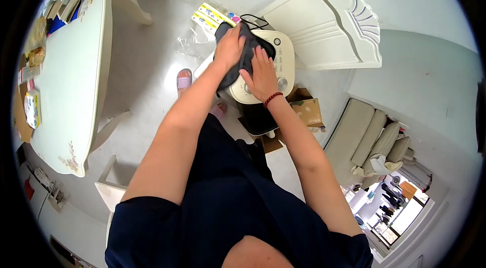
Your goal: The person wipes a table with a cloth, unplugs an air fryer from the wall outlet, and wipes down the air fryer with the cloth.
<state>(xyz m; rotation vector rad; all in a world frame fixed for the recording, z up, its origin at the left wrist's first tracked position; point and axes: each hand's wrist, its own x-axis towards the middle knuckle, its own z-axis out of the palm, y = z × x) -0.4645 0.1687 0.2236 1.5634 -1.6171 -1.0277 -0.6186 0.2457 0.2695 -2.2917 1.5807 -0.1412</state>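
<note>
A dark grey cloth (226,81) lies bunched over a cream appliance (287,55) with knobs and printed icons, which looks like an air fryer. My left hand (230,49) is closed on the upper left part of the cloth. Fingers extended and thumb apart, my right hand (263,76) lies flat over the right side of the cloth and the appliance's panel. A red bead bracelet (273,99) circles my right wrist. Below the appliance, a black drawer or bin (256,118) shows in part.
Packs of tissues (208,17) in clear plastic lie behind the appliance. A white carved headboard-like panel (314,25) stands at the upper right. An open cardboard box (307,112) sits on the floor to the right. A white table (66,85) takes up the left side.
</note>
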